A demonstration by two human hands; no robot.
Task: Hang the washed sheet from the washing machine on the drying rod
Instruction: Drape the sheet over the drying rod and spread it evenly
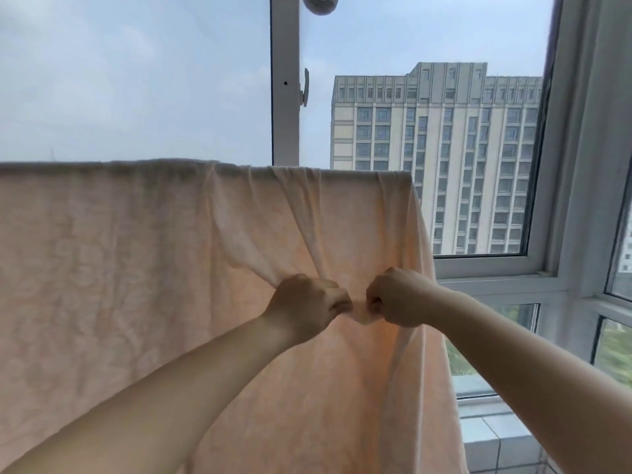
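Across the middle of the frame, from the left edge to right of centre: a peach sheet (119, 268) lies draped over the drying rod. The rod itself is hidden under the top fold. The left part hangs flat. Right of centre the cloth bunches into pleats that run from the fold down to the hands.

Lower centre: both fists are clenched on the cloth. The left hand (304, 302) grips a gathered bunch. The right hand (396, 297), just beside it, pinches a small fold. A short tuck of sheet shows between them. The forearms rise from the lower corners.

Right of the hands, the sheet's edge drops steeply toward the lower right. Behind it are a white window post (285, 97) at upper centre and a tower block (444, 148) at upper right.

Judgement: the hanging is mostly done, and this looks like the spreading-out step.

Risks from here:
- A downward tug with both fists could drag the near side longer. Wet cloth is heavy, so the whole sheet may then slide off the rod toward the person.
- Pulling sideways to the right could carry the end of the fold past the rod's end, wherever that lies. I cannot tell from here.
- Letting go with the pleats left in means thick folds there that dry slowly.
- Pulling the two fists apart hard strains the cloth between them.
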